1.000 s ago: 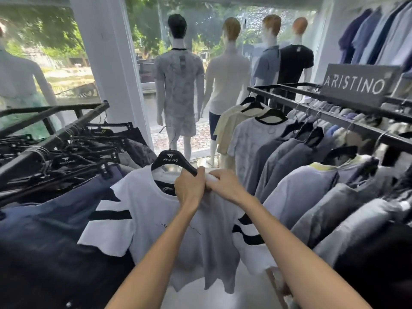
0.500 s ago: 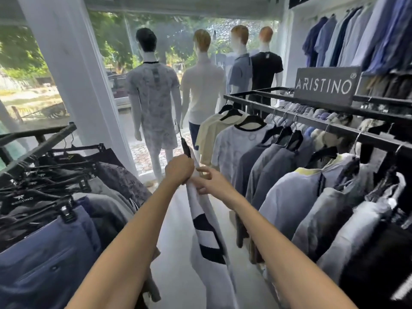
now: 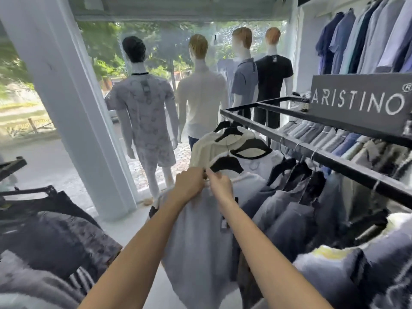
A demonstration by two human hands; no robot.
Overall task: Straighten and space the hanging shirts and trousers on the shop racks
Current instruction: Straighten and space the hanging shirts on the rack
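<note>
1. Both hands are meeting at the top of the pale grey knit T-shirt [image 3: 196, 246], in the aisle just left of the right-hand rack. The left hand [image 3: 189, 185] is gripping the bunched shoulder fabric with curled fingers. The right hand [image 3: 220, 186] is touching it and pinching the same fabric at the near end of the black moulded plastic hanger [image 3: 226, 165].

2. This grip is probably seating the shoulder squarely on the hanger arm so that the soft cloth is hanging flat and not sliding off.

3. The T-shirt is hanging free below the hands and draping in loose vertical folds. Motion blur is hiding whether the hanger hook is on the black square-section metal rail [image 3: 330, 162].

4. On that rail, the matt grey and navy shirts [image 3: 289, 210] are hanging close together, shoulder against shoulder. The cream shirts [image 3: 207, 150] are occupying the far end, just beyond the hands.

5. The dark folded trousers [image 3: 55, 230] are hanging on the left rack, well apart from the hands.
</note>
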